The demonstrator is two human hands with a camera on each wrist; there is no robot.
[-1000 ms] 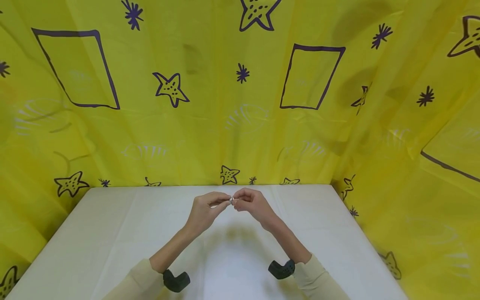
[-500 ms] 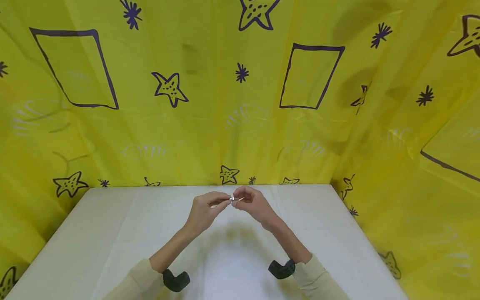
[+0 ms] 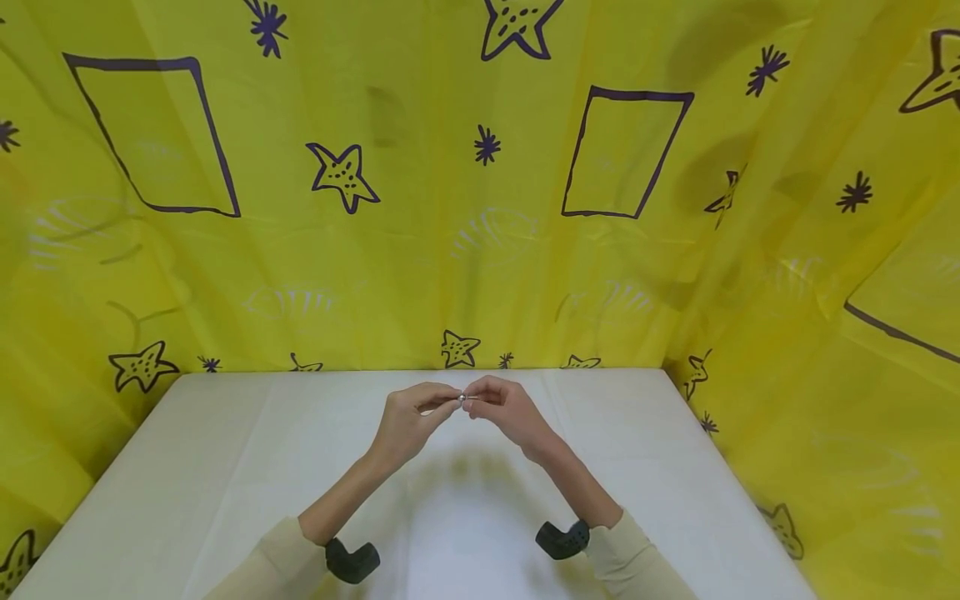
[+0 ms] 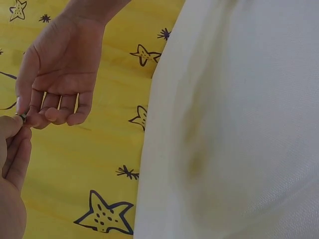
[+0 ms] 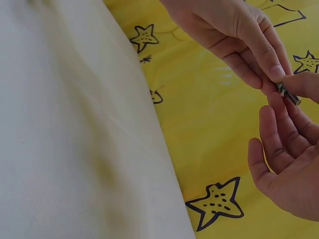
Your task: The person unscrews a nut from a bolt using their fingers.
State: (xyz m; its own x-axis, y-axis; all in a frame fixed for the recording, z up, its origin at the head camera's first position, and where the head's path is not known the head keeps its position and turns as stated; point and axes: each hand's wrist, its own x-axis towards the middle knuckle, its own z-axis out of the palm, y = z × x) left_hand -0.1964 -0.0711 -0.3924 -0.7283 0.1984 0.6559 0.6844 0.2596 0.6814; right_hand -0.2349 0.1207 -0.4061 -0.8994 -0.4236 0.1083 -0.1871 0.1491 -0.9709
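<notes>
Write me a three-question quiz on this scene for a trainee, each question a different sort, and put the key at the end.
1. Multiple choice: Which view shows the thread on the small metal piece most clearly?
A) head
B) left wrist
C) right wrist

2. True or false: The left hand and the right hand both touch that piece.

3. Fill in the colour: Behind the white table hangs a ____ backdrop with dark-outlined stars.

Key: 1. C. 2. True. 3. Yellow.
</notes>
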